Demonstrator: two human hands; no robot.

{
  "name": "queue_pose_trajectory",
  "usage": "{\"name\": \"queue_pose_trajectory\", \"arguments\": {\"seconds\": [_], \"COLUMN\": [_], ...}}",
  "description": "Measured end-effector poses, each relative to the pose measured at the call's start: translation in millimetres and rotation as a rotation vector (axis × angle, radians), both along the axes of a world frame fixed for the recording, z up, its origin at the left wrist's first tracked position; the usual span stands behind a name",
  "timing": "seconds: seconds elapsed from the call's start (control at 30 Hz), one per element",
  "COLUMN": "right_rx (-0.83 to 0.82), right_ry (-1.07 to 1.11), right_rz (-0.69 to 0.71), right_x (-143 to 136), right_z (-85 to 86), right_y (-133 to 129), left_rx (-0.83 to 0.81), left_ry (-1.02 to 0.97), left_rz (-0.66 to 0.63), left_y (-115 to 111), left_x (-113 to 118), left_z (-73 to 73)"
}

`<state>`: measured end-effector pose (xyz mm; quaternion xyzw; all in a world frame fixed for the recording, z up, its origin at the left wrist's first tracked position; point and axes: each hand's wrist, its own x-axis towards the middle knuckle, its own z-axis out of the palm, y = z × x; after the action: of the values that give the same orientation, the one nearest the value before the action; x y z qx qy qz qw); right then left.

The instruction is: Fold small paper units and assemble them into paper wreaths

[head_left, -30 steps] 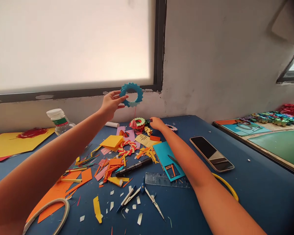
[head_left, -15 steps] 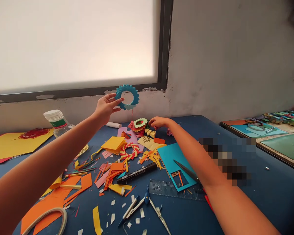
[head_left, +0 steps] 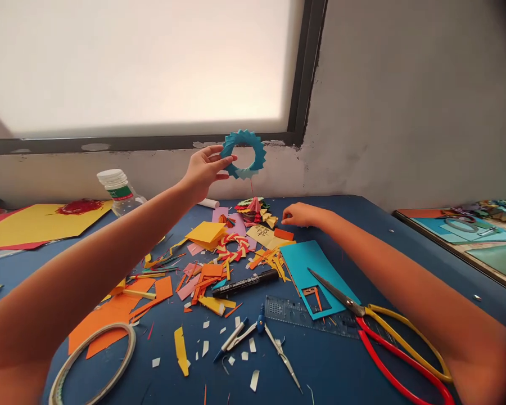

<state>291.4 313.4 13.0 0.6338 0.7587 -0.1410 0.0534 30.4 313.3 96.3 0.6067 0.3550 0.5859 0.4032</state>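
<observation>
Left hand (head_left: 206,170): raised, thumb and fingers pinched on the left edge of one blue ring (head_left: 258,147), pleated, upright, held above the counter (head_left: 333,360); a thin red string (head_left: 252,184) hangs from its underside toward a pink folded piece (head_left: 255,206). Right hand (head_left: 300,215): low over the counter, fingers loosely curled, partly open — whether anything sits in the grip cannot be told. Just left of the right hand: a cluster of folded paper, yellow pieces (head_left: 270,219) nearest. Below and between both hands: one inscribed yellow note (head_left: 259,234), one red-and-yellow ring (head_left: 224,251), one yellow square (head_left: 205,233), assorted orange strips. Beyond the left forearm: one clear bottle (head_left: 122,194), white-capped; farther left, one yellow sheet (head_left: 46,224) bearing a red tangle (head_left: 80,206). Nearer the wearer than the hands: one black marker (head_left: 247,283); one compass (head_left: 260,322), legs spread; one clear ruler (head_left: 284,310), partly under one blue card (head_left: 316,261) with a cut-out window; one pair of scissors (head_left: 353,306) — red and yellow handles, blades across the card. Under and beside the left forearm: orange sheets (head_left: 105,319) and one tape roll (head_left: 126,351), lying partly upon them.
</observation>
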Motion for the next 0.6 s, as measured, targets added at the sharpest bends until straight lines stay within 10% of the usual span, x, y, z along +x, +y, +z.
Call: {"name": "queue_pose_trajectory", "arguments": {"seconds": [0.43,0.6], "right_rx": [0.097,0.231], "right_ry": [-0.362,-0.289], "right_rz": [0.007,0.04], "right_x": [39,48], "right_z": [-1.5,-6.6], "right_y": [-32,-81], "left_rx": [0.119,0.257], "left_ry": [0.186,0.307], "left_rz": [-0.004,0.044], "left_y": [-65,-119], "left_x": [-29,-64], "left_z": [36.2,60.3]}}
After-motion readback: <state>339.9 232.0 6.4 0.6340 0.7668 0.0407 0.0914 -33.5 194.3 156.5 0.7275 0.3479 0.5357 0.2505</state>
